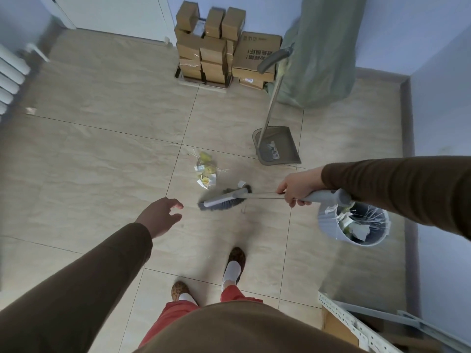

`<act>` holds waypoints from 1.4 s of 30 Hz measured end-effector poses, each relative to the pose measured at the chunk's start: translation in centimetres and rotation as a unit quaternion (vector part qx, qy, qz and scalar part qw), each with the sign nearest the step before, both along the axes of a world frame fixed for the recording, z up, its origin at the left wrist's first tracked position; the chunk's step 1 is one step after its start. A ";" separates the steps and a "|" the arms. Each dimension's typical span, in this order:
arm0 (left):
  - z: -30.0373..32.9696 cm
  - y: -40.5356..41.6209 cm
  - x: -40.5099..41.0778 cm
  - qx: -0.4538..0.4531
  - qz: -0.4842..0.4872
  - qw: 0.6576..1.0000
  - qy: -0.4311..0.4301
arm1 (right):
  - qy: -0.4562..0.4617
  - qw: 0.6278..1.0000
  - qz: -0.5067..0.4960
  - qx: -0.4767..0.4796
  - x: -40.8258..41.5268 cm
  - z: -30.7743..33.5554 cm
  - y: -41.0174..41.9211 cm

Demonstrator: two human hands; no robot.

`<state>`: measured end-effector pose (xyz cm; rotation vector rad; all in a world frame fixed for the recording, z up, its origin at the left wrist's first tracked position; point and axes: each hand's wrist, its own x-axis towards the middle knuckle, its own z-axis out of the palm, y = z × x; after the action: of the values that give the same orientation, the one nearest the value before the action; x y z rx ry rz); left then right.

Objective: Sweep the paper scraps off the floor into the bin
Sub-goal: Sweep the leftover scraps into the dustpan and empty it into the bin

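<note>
Person is standing on the tiled floor [102, 154], looking down; right hand [298, 186] is gripping the grey handle of the broom [224, 197], fingers wrapped round it, shaft running left to the brush head, which is sitting on the tile just below the paper scraps [205, 171]. Left hand [159, 217] is hanging free out in front, fingers loosely spread, holding nothing. Scraps are lying in a loose clump, white and yellowish bits with some thin slivers, straddling a grout line; one small white piece is sitting right against the far end of the bristles. Dustpan [276, 146] is standing on the floor up and to the right of the clump, near but not touching it, mouth toward the person, its long handle leaning back toward the green sack [318, 54]. Bin [354, 225] is sitting under the right forearm, already holding paper and thin sticks. Stack of cardboard boxes [211, 47] is against the far wall. Judging risks: the broom is working one-handed, so a quick stroke could be scattering the light scraps sideways rather than gathering them; thin slivers could be catching in the grout line and staying behind; the pan is standing unsteadied, so pushing scraps at it could be shoving it away or tipping its handle; the bin is looking fairly full, and tipped-in scraps could be spilling over the rim
</note>
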<state>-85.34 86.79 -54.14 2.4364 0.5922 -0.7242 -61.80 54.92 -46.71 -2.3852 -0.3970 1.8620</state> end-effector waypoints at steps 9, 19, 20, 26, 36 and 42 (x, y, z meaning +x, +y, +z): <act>0.7 0.1 0.5 0.011 -0.018 1.000 0.007 | -0.018 0.999 0.024 0.042 -1.2 1.9 0.1; 1.3 0.8 2.4 0.002 -0.019 1.000 -0.013 | 0.073 0.936 -0.320 0.126 -2.2 9.2 -7.2; 1.4 1.0 2.6 0.001 -0.022 1.000 -0.011 | 0.066 0.925 -0.348 0.135 -2.7 8.9 -6.9; 1.4 2.9 4.7 -0.004 -0.047 0.999 -0.010 | -0.023 0.905 -0.411 0.109 -6.3 2.9 -0.3; 1.5 7.4 9.2 -0.010 -0.092 0.996 -0.008 | 0.074 0.759 -0.628 0.153 -10.1 -4.5 17.3; 1.7 10.7 11.9 -0.011 -0.105 0.994 -0.007 | 0.131 0.695 -0.688 0.161 -10.5 -3.8 17.5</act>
<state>-73.39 97.48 -52.40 2.5063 0.3230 -0.7911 -72.27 72.44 -50.53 -1.2678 0.8255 1.1014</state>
